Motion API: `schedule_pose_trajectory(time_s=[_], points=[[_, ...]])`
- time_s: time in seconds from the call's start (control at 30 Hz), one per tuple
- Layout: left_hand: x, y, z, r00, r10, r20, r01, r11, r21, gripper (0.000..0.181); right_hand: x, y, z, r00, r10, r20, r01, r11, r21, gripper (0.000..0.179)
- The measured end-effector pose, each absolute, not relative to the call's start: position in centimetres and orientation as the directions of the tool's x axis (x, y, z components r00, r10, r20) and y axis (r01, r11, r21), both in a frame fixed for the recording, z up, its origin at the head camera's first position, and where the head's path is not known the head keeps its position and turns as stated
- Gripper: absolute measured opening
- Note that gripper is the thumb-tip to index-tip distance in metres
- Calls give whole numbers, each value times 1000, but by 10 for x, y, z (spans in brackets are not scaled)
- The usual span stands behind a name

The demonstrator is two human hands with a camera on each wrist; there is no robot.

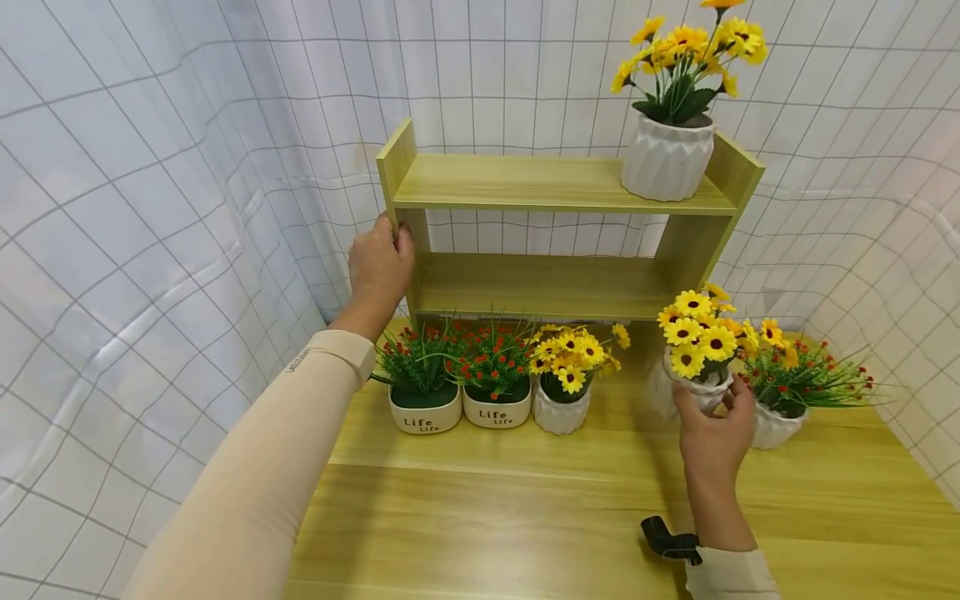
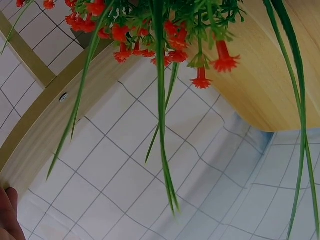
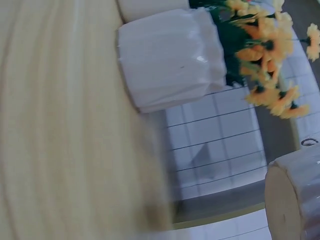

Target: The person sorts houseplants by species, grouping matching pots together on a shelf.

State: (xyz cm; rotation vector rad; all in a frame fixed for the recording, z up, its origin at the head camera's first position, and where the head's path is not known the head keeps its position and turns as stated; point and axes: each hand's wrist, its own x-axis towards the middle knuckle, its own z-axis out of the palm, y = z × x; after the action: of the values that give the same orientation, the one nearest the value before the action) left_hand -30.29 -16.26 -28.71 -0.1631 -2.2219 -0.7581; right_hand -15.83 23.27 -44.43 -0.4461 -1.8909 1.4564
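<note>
White pot (image 1: 707, 399), yellow blooms (image 1: 682, 331) upward, long axis near vertical; right hand (image 1: 714, 442) gripping pot, left hand (image 1: 381, 265) gripping shelf (image 1: 517, 180) side

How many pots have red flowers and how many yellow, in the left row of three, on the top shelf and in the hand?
Red: 2 (left Life pot, right Life pot)
Yellow: 3 (row's ridged pot, top-shelf pot, held pot)
Total: 5
</note>
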Motion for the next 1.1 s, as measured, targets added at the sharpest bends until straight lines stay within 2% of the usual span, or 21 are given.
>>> schedule_pose_trajectory(time_s=[0.47, 0.9, 1.1], points=[[-303, -163, -288, -693, -125, 710, 338, 813, 473, 27, -154, 224, -406, -673, 649, 355, -172, 329, -928, 68], [-304, -164, -289, -699, -126, 704, 331, 816, 474, 26, -160, 217, -372, -707, 628, 326, -218, 244, -945, 68], [-305, -164, -290, -705, -126, 698, 324, 819, 474, 26, -160, 212, -362, -699, 619, 357, -241, 265, -933, 67]])
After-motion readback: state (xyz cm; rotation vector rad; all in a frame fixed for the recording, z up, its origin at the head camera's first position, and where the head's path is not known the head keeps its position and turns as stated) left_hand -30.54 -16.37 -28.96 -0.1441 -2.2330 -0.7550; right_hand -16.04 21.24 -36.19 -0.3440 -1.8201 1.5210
